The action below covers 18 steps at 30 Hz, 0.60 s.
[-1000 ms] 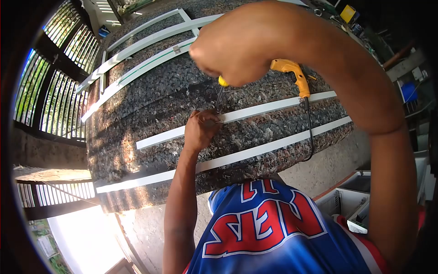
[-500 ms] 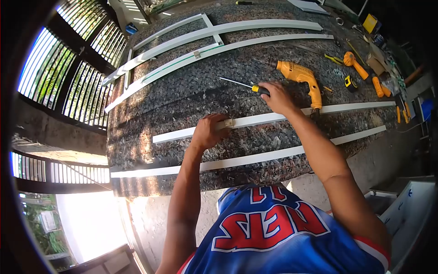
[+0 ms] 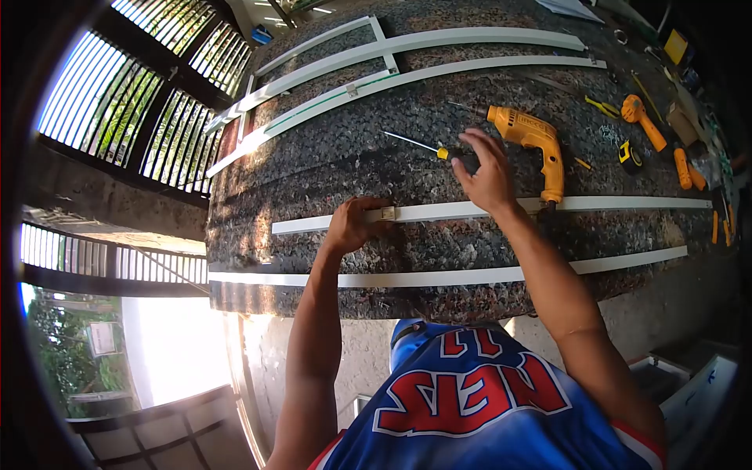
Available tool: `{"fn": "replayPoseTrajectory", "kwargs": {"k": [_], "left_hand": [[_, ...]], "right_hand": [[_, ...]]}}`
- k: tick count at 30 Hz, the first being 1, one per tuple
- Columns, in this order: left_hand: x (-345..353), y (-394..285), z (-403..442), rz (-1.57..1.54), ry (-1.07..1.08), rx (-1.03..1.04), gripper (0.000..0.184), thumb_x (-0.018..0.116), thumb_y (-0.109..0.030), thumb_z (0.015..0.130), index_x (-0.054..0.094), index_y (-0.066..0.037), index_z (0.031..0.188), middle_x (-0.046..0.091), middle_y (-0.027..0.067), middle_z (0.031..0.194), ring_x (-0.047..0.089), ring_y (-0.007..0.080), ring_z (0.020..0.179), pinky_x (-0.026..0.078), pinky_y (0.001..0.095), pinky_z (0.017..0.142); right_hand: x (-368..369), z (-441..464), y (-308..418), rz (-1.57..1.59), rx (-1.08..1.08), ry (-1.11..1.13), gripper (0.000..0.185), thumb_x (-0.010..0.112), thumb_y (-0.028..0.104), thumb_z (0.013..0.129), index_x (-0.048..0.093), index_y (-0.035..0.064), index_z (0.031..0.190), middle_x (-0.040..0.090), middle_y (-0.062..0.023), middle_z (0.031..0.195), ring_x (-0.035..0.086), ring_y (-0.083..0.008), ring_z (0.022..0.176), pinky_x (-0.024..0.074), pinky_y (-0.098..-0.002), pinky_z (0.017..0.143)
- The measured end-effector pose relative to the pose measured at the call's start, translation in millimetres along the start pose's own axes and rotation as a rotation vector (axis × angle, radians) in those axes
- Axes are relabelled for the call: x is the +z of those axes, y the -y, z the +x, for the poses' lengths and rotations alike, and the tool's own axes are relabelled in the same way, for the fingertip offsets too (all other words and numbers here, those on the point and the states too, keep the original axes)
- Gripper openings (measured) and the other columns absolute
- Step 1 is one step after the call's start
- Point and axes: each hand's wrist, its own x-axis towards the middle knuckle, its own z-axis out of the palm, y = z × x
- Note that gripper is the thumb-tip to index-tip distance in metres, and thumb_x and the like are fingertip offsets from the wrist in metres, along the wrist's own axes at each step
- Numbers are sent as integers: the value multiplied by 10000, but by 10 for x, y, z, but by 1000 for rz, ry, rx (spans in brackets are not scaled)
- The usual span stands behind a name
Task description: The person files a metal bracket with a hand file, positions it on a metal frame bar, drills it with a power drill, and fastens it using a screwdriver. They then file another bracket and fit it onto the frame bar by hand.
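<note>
My left hand [image 3: 353, 224] is closed around a long white bar [image 3: 454, 210], next to a small metal bracket [image 3: 387, 213] on it. Fingers apart, my right hand [image 3: 489, 174] hovers just right of a screwdriver [image 3: 442, 153] with a yellow and black handle, which lies on the dark mottled table [image 3: 329, 176]. To the right of that hand, an orange power drill [image 3: 534, 141] rests on its side, its grip end near the bar. A second white bar [image 3: 439, 277] lies nearer my body.
White frame pieces [image 3: 423, 39] lie at the back. On the right are a tape measure [image 3: 629, 156], yellow pliers [image 3: 602, 106], an orange tool [image 3: 644, 121] and other hand tools. Slatted windows [image 3: 94, 94] stand at the left.
My right hand has come down from above the bracket to the table, and the screwdriver has left its grasp. My left hand has stayed at the bar. The view has shifted.
</note>
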Motion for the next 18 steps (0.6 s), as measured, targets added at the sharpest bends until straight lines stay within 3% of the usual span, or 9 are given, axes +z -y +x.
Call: {"fn": "replayPoseTrajectory", "kwargs": {"k": [3, 5, 7, 8, 12, 15, 18], "left_hand": [[-47, -160, -20, 71, -2, 4, 452, 839, -241, 760, 715, -45, 1148, 722, 129, 1002, 718, 213, 866, 562, 359, 761], [-42, -192, -37, 21, -7, -34, 449, 837, -259, 734, 729, -61, 1123, 731, 137, 1012, 714, 274, 914, 547, 382, 827], [-47, -187, -36, 30, -20, 2, 447, 832, -268, 723, 733, -69, 1111, 735, 140, 1015, 707, 311, 944, 535, 399, 867], [-38, -164, -33, 59, -34, 54, 446, 829, -269, 724, 730, -70, 1111, 735, 139, 1012, 703, 318, 951, 531, 405, 873], [-23, -144, -21, 106, -70, 169, 464, 824, -288, 717, 718, -73, 1114, 732, 136, 1008, 686, 337, 966, 514, 426, 899], [-37, -227, -39, 106, -47, 65, 481, 829, -304, 704, 720, -68, 1108, 732, 131, 1005, 692, 327, 954, 526, 413, 875], [-52, -211, -48, -24, -41, 91, 478, 834, -308, 695, 723, -69, 1094, 731, 131, 1000, 696, 321, 945, 538, 398, 846]], "right_hand": [[-499, 182, -97, -23, 121, -212, 409, 736, 180, 847, 628, 9, 1203, 662, -189, 1171, 617, -377, 1114, 470, -430, 988], [-867, 212, -373, -82, 441, -158, 483, 747, 212, 856, 594, 9, 1267, 642, -218, 1239, 607, -393, 1160, 480, -426, 983], [-1051, 87, -947, -344, 436, -99, 567, 755, 272, 853, 564, 4, 1315, 610, -220, 1301, 614, -392, 1156, 491, -430, 984], [-1082, -18, -1211, -260, 536, -52, 585, 756, 297, 855, 563, -11, 1313, 616, -228, 1289, 619, -374, 1157, 490, -418, 981], [-1076, -142, -1147, -10, 779, 18, 644, 755, 372, 862, 562, -44, 1313, 631, -249, 1248, 639, -317, 1133, 494, -381, 951], [-1058, -164, -1141, 14, 752, -16, 665, 752, 394, 866, 559, -57, 1315, 650, -250, 1205, 649, -295, 1098, 499, -361, 922], [-1074, -165, -1130, 4, 746, -10, 656, 756, 385, 862, 563, -52, 1312, 652, -244, 1203, 654, -294, 1085, 505, -360, 914]]}}
